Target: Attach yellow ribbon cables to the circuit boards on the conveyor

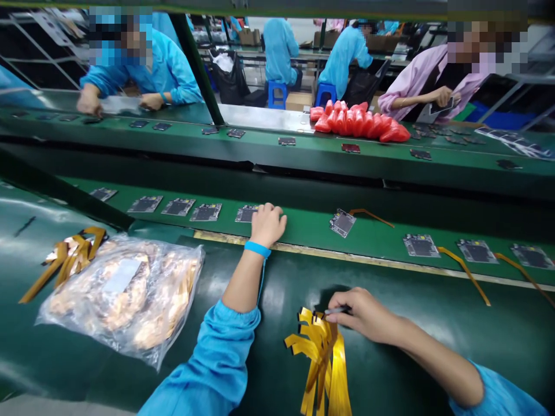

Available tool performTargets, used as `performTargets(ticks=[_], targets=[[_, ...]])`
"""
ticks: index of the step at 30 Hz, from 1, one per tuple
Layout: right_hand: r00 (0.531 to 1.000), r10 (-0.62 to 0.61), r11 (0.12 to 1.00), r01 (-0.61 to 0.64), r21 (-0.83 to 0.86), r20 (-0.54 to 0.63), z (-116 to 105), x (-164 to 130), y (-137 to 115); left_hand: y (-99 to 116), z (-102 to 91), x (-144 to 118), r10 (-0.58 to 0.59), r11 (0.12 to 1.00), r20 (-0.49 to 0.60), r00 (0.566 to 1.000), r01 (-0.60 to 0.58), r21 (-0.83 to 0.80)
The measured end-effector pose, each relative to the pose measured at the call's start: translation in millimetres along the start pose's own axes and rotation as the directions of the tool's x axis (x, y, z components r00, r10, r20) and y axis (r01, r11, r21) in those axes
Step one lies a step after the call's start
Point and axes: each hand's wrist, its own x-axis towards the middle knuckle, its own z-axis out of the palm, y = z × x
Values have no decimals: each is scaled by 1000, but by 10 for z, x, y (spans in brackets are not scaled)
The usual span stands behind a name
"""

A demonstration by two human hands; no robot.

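Observation:
My left hand [267, 224] reaches onto the green belt, its bent fingers over the right part of a circuit board [245, 214]; the fingertips are partly hidden. Closer to me, my right hand [362, 315] is closed around a slim dark tool [337, 310], whose kind is unclear. The tool's end meets a bunch of yellow flat flex cables [321, 346] lying on the worktop. Farther right on the belt, a tilted circuit board [342, 222] has an orange flex cable [368, 214] attached.
A clear plastic bag [169, 312] of copper-coloured parts lies at left, beside loose flex cables [76, 257]. Several boards line the belt [303, 228]. A green post [65, 188] slants across the left. Opposite, co-workers sit behind another line with red bundles [355, 121].

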Motion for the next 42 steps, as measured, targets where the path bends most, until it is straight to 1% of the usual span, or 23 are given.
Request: performTargets(ticks=[3, 5, 7, 9, 11, 12, 15, 21, 24, 27, 29, 32, 35, 38, 42], targets=[[1000, 6, 998, -7, 67, 22, -34, 2, -22, -266, 61, 41, -114, 993, -51, 992, 114, 7], [997, -11, 995, 4, 97, 81, -47, 17, -37, -388, 119, 53, -139, 990, -54, 989, 139, 0], [990, -40, 994, 24, 110, 138, -53, 40, -47, -459, 178, 61, -141, 990, 1, 990, 141, -4], [986, -66, 991, 47, 126, 156, -58, 66, -53, -488, 221, 64, -133, 991, 85, 987, 133, -1], [987, -72, 988, 50, 149, 146, -69, 91, -59, -485, 239, 61, -120, 993, 139, 983, 121, 7], [988, -66, 986, 43, 160, 139, -78, 100, -64, -475, 237, 56, -115, 993, 143, 983, 114, 11], [992, -62, 983, 42, 178, 109, -118, 117, -92, -417, 199, 40, -117, 993, 111, 987, 116, 15], [987, -154, 957, 137, 254, 46, -198, 146, -179, -287, 131, 33, -164, 986, 59, 985, 163, 32], [985, -175, 955, 172, 241, -12, -210, 173, -212, -254, 146, 41, -168, 986, 43, 985, 166, 29], [989, -142, 961, 146, 235, -32, -202, 220, -219, -238, 159, 53, -162, 987, 43, 986, 162, 18], [996, -69, 963, 81, 259, -56, -197, 283, -200, -238, 145, 63, -170, 986, 60, 984, 169, 11], [991, 37, 958, 2, 285, -132, -215, 463, -136, -253, 83, 72, -195, 981, 101, 976, 195, 13], [975, 29, 963, 31, 266, -220, -283, 747, -56, -282, -6, 66, -175, 984, 152, 973, 174, 19], [957, -21, 981, 75, 177, -289, -375, 1084, 5, -318, -77, 50, -89, 996, 216, 972, 91, 3], [928, -25, 998, 47, 50, -372, -448, 1527, 50, -366, -107, 32, 58, 998, 289, 956, -45, -51]])
